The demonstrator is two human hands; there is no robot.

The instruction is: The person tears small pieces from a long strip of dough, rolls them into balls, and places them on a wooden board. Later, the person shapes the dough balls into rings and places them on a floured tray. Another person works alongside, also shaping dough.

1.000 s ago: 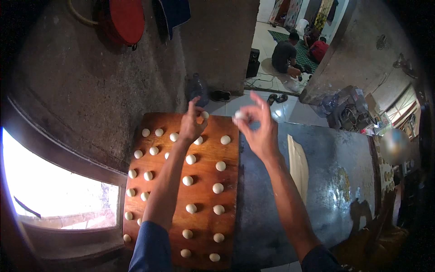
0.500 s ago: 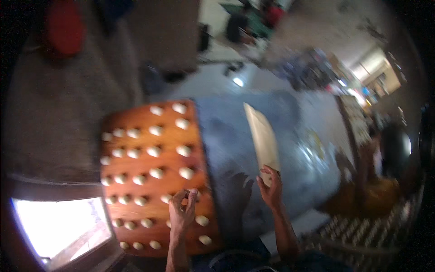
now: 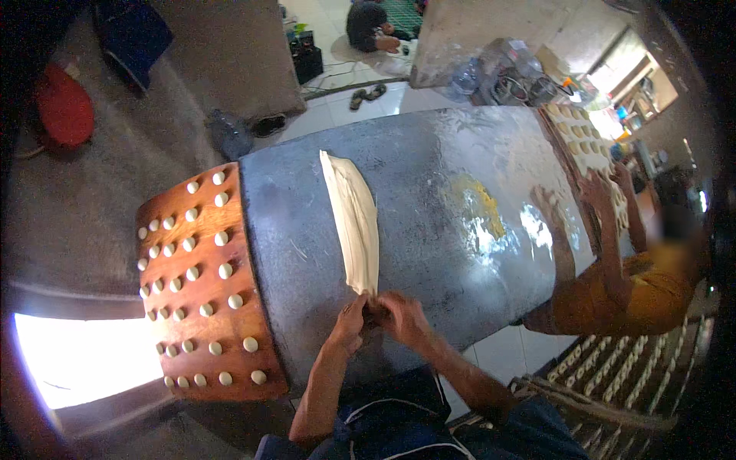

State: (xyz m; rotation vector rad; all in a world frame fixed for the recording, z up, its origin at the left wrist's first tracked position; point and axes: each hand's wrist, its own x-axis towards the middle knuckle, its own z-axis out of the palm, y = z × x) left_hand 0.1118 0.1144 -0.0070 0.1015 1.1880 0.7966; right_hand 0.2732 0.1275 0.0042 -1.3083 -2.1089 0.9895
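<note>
A long, pale strip of dough [image 3: 354, 222] lies on the grey worktable, stretching away from me. My left hand [image 3: 349, 326] is closed at its near end, fingers pinched together. Right beside it, my right hand [image 3: 404, 317] grips the same narrow end, and the two hands touch or nearly touch. The fingers partly hide the dough between them. To the left, a reddish-brown wooden board [image 3: 257, 337] carries several rows of small round dough balls [image 3: 225, 271], spaced apart.
The grey tabletop [image 3: 299, 253] has a yellow patch [image 3: 479, 203]. At right, a person in orange [image 3: 636, 295] reaches over a tray of flat dough pieces [image 3: 579, 134]. Racks of dough pieces [image 3: 613, 368] stand low right; plastic bottles [image 3: 468, 77] lie beyond the table.
My left hand has left the wooden board and joined my right hand at the dough strip's near end. The view has swung right, bringing the person in orange more fully into sight.
</note>
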